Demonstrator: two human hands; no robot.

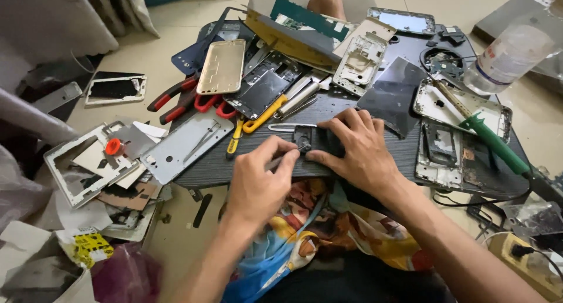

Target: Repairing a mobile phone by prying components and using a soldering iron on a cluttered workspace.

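My right hand presses down on a small black phone part at the near edge of a dark ribbed board. My left hand pinches a thin metal tool whose tip touches the left side of that black part. Silver tweezers lie just beyond the part. Both forearms reach in from below, over a colourful patterned cloth on my lap.
Phone frames, back covers and screens lie heaped across the board and floor. Red-handled pliers, yellow-handled tools and a green-handled soldering iron lie around. A clear plastic bottle stands at the right. A power strip sits bottom right.
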